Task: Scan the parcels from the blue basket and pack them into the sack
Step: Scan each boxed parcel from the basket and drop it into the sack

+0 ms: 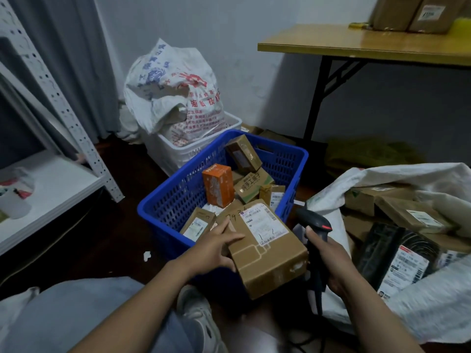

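Left hand (216, 247) grips a labelled box (267, 253); right hand (331, 261) grips the scanner (314, 221), handle half hidden.

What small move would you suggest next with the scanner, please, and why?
Probably swing the scanner in the right hand onto the white label of the cardboard box held by the left hand: the label faces up, beside the scanner's head.
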